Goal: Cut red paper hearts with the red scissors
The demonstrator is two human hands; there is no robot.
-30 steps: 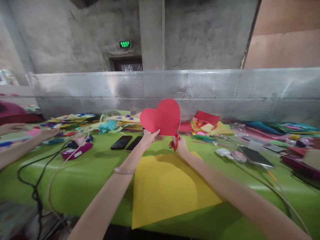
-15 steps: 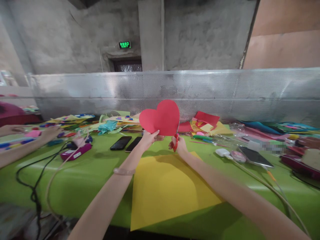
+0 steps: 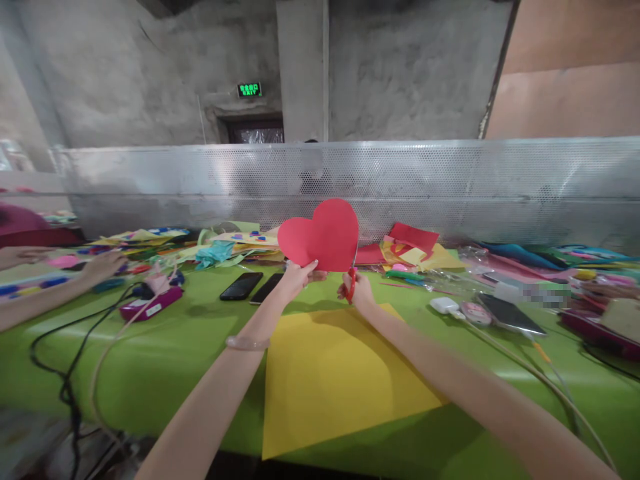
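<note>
A red paper heart (image 3: 327, 233) is held up in front of me, tilted a little. My left hand (image 3: 300, 275) pinches its lower edge, thumb on the near face and fingers behind. In my right hand (image 3: 359, 291) is a pair of scissors (image 3: 351, 285) with red handles, gripped in closed fingers. The blades point upward along the heart's right edge. Under my hands, a large yellow paper sheet (image 3: 340, 387) lies on the green tabletop (image 3: 200, 373), partly covered by my right forearm.
Two black phones (image 3: 241, 286) lie left of my hands. Beyond them is a purple power strip (image 3: 151, 304) with cables. Coloured paper scraps (image 3: 413, 240) line the back by a perforated metal screen (image 3: 425, 180). Another person's hands (image 3: 103, 270) are at far left; a white charger (image 3: 444, 305) lies right.
My hands, the heart and the scissors stay almost in place. At far left, the other person's hands have shifted slightly, and the pink piece near them has moved a little left.
</note>
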